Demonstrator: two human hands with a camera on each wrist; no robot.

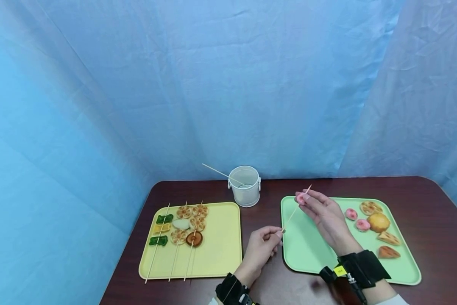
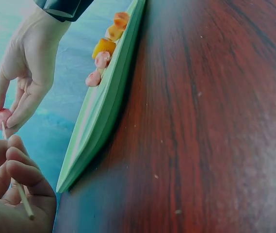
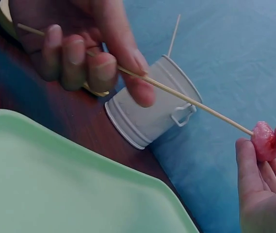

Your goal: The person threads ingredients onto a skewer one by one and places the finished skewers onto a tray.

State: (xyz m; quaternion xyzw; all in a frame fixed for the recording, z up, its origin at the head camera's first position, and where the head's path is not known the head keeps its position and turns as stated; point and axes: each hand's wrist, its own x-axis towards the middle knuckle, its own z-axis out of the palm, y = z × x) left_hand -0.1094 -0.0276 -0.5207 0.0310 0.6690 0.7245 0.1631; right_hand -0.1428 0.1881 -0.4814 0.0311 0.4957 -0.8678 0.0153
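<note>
My left hand [image 1: 263,245] grips the lower part of a thin wooden skewer [image 3: 196,103] between thumb and curled fingers. At the skewer's upper end my right hand [image 1: 325,216] pinches a pink ball-shaped food piece [image 3: 265,141]. The skewer runs through this piece, and its pointed tip shows beyond it. Both hands are in the air, the right one above the green tray [image 1: 308,254], the left one beside that tray's left edge. In the left wrist view the skewer's blunt end [image 2: 30,216] sticks out below the left palm.
On the green tray's right side lie two pink balls [image 1: 363,225], a yellow round piece [image 1: 379,222], a lotus slice and brown wedges [image 1: 388,252]. The yellow tray [image 1: 222,254] holds three loaded skewers. A white bucket [image 1: 245,195] with one skewer stands behind.
</note>
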